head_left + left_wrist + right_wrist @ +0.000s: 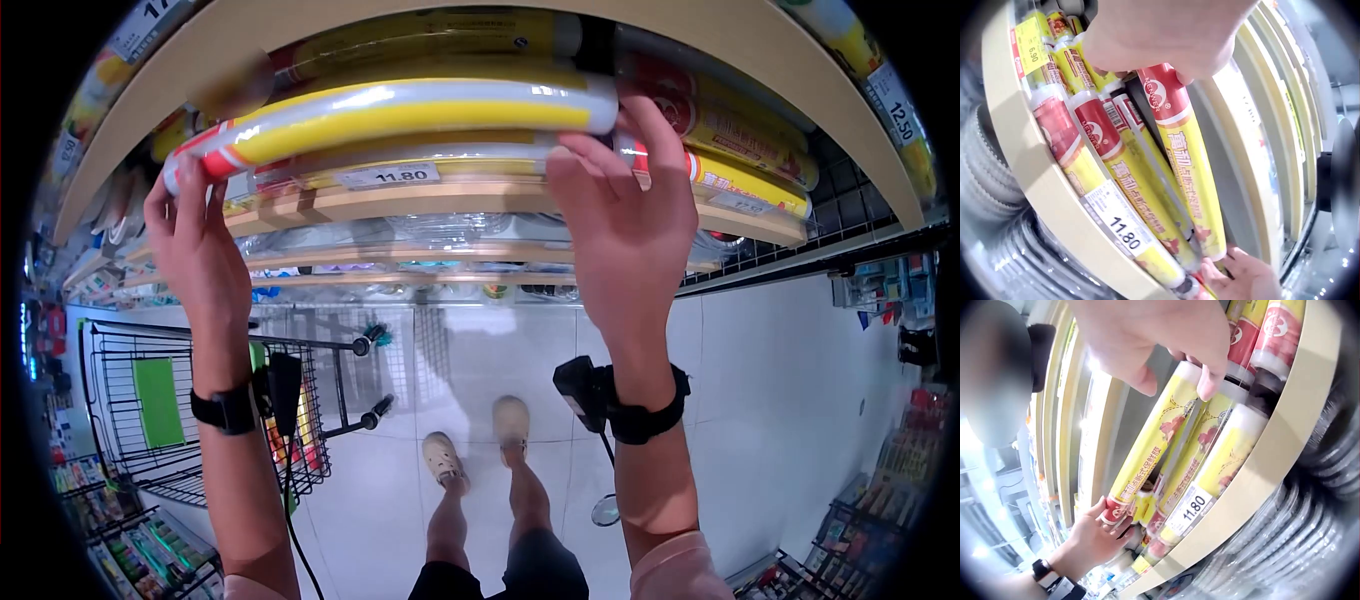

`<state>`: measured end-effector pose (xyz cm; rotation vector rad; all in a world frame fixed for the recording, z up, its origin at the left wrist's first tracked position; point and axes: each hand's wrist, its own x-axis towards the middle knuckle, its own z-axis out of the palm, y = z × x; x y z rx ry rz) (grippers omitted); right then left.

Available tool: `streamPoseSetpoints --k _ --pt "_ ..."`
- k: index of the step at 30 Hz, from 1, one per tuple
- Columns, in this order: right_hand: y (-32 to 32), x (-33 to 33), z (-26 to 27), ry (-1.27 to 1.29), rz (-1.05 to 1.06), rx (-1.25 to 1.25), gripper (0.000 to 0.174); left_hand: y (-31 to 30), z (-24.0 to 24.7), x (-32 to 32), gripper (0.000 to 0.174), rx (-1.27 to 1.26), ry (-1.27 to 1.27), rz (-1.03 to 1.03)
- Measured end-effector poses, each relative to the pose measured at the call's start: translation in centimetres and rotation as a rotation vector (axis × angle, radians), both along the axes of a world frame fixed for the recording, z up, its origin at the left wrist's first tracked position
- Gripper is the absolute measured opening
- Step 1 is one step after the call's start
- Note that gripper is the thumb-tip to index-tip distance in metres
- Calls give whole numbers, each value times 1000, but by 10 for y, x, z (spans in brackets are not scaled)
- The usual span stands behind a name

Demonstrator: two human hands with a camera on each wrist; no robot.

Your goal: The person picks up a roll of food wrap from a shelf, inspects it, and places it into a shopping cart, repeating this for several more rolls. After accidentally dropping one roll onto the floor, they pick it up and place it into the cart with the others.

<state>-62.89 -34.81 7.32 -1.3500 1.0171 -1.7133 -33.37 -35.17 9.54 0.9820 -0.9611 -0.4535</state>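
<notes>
Left hand (197, 245), right hand (622, 235) hold roll (400, 112), shelf edge (420, 200)

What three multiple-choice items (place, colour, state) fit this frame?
1. Where is the roll that both hands hold? A in a sink; B at the shelf, above the 11.80 tag; C on a table.
2. Its main colour? A blue; B yellow; C black.
3. The left hand is: A gripping the roll's red end; B hanging idle; C flat on a door.
B: the roll lies level before the shelf. B: yellow wrap, red end. A: it curls round that end, while the right hand grips the other.
</notes>
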Motion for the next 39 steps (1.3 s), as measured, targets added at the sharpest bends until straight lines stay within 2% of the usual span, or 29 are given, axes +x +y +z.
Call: streamPoseSetpoints --k 2,3,6,8,11,12,14,16,17,20,22,24,27,31,34,39 --pt "21 0 4 -1 8 38 62 42 4 -12 30 37 44 -10" --pt "31 -1 0 -83 22 68 59 62 -1 -11 30 86 99 -18" --pt "65 -14 -15 -9 126 257 57 125 -20 -6 32 253 150 -96" --pt "89 -19 -24 31 157 302 54 169 -32 -5 32 354 184 -75" --pt "140 -33 -36 61 337 595 44 237 -36 -16 31 634 323 11" --pt "154 -43 -33 111 421 730 41 256 -34 -19 32 705 354 15" --pt "182 -59 -31 33 455 772 41 285 -19 -22 31 834 409 -20" --pt "202 -70 -18 -3 482 780 42 301 13 -25 32 849 392 -152" --pt "205 -75 -9 3 488 756 43 304 30 -26 38 893 430 -163" --pt "206 -83 32 42 508 727 40 310 70 -23 40 893 373 -233" --pt "191 -88 62 89 513 702 36 301 100 -24 33 866 341 -237" --pt "181 -87 90 135 507 702 34 290 127 -31 27 782 378 -154" --pt "162 -82 116 -83 547 586 31 269 159 -36 28 675 362 -123" --pt "147 -76 159 -134 587 522 33 252 191 -41 36 690 358 -127" --pt "141 -80 163 -108 559 553 32 252 198 -51 30 554 334 -91" --pt "144 -95 156 -109 553 642 30 268 185 -49 28 674 252 -244"
